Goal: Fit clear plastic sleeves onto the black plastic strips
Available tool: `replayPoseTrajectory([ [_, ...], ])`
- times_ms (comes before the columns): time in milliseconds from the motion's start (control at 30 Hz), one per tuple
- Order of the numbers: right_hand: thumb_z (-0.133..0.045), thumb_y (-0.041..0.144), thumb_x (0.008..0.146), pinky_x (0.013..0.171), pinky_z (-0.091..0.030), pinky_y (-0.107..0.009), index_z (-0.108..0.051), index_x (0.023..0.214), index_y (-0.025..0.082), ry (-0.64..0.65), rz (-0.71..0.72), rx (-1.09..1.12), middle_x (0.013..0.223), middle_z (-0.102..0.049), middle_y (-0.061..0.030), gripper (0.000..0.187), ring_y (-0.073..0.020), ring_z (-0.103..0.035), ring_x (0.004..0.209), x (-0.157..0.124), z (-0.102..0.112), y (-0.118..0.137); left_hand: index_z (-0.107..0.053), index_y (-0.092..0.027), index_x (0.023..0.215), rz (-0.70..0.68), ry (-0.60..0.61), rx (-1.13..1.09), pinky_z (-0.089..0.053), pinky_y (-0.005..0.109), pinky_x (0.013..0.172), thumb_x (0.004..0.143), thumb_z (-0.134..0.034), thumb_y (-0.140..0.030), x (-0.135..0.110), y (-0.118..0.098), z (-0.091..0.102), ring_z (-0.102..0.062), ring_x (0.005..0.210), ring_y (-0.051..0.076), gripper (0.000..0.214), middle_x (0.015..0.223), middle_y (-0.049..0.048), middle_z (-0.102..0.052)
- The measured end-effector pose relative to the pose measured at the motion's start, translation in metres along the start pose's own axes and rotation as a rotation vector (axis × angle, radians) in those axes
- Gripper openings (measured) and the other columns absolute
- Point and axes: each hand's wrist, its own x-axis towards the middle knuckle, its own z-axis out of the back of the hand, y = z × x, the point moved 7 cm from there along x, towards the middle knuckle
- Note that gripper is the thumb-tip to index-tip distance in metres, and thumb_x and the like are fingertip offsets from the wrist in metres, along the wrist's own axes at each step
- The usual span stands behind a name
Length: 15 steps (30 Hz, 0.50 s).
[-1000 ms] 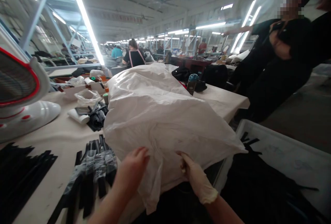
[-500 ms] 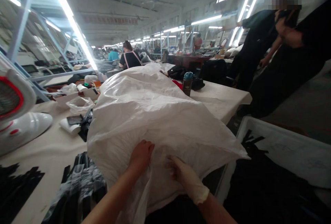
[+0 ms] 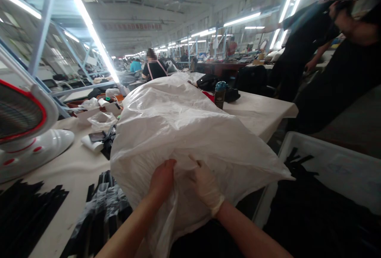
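A large white plastic bag (image 3: 178,123) lies puffed up across the table in front of me, its near edge hanging toward my lap. My bare left hand (image 3: 163,178) is closed on a gathered fold of the bag, and loose film drops below the fist. Close to its right, my right hand (image 3: 205,182) wears a pale thin glove. Its fingers are bent and apart against the bag's near side, with nothing visible between them. Whatever is inside the bag is hidden by the white film.
Black strips in bundles (image 3: 101,214) lie on the table (image 3: 80,158) at left, beside a white fan (image 3: 29,131). A bottle (image 3: 220,95) stands behind the bag. At right is a white bin (image 3: 336,158) with black pieces. People in dark clothes (image 3: 309,47) stand beyond it.
My right hand has moved up and slightly left, nearer to my left hand. The left hand keeps its hold on the bag. The whole view has shifted a little to the left.
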Motion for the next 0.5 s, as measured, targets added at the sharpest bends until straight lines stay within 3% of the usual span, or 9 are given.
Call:
replayPoseTrajectory([
  [67, -0.056, 0.032, 0.08, 0.075, -0.041, -0.031, -0.039, 0.133, 0.022, 0.108, 0.015, -0.266, 0.11, -0.057, -0.0137, 0.056, -0.024, -0.057, 0.092, 0.015, -0.009, -0.006, -0.055, -0.013, 0.111, 0.029, -0.052, 0.002, -0.045, 0.03, 0.08, 0.079, -0.033, -0.003, -0.003, 0.004, 0.01, -0.063, 0.094, 0.023, 0.04, 0.106, 0.0124, -0.066],
  [133, -0.055, 0.031, 0.081, 0.076, -0.041, -0.03, -0.039, 0.132, 0.021, 0.158, 0.004, -0.398, 0.113, -0.056, -0.0142, 0.054, -0.024, -0.056, 0.095, 0.032, -0.013, -0.017, -0.053, -0.012, 0.111, 0.07, -0.117, 0.011, -0.046, 0.031, 0.081, 0.078, -0.031, -0.002, -0.007, 0.014, 0.028, -0.062, 0.095, 0.023, 0.042, 0.106, 0.0131, -0.065],
  [267, -0.059, 0.031, 0.078, 0.081, -0.041, -0.032, -0.044, 0.127, 0.019, 0.164, -0.002, -0.447, 0.121, -0.051, -0.015, 0.052, -0.0265, -0.052, 0.102, 0.065, -0.018, -0.032, -0.052, -0.01, 0.11, 0.132, -0.239, 0.052, -0.044, 0.037, 0.087, 0.077, -0.032, -0.005, -0.016, 0.04, 0.071, -0.06, 0.099, 0.027, 0.039, 0.108, 0.0166, -0.062],
  [400, -0.058, 0.035, 0.078, 0.082, -0.041, -0.035, -0.046, 0.125, 0.016, 0.189, -0.022, -0.48, 0.126, -0.048, -0.0178, 0.052, -0.0285, -0.052, 0.105, 0.085, -0.022, -0.036, -0.053, -0.014, 0.103, 0.155, -0.387, 0.024, -0.046, 0.035, 0.083, 0.075, -0.041, -0.012, -0.033, 0.061, 0.118, -0.06, 0.095, 0.026, 0.031, 0.1, 0.0126, -0.063],
  [500, -0.059, 0.04, 0.075, 0.084, -0.041, -0.036, -0.042, 0.127, 0.012, 0.23, -0.027, -0.492, 0.126, -0.047, -0.021, 0.061, -0.03, -0.051, 0.108, 0.089, -0.019, -0.031, -0.053, -0.016, 0.103, 0.213, -0.377, -0.006, -0.045, 0.032, 0.077, 0.077, -0.043, -0.018, -0.043, 0.078, 0.148, -0.061, 0.085, 0.023, 0.027, 0.097, 0.0099, -0.063],
])
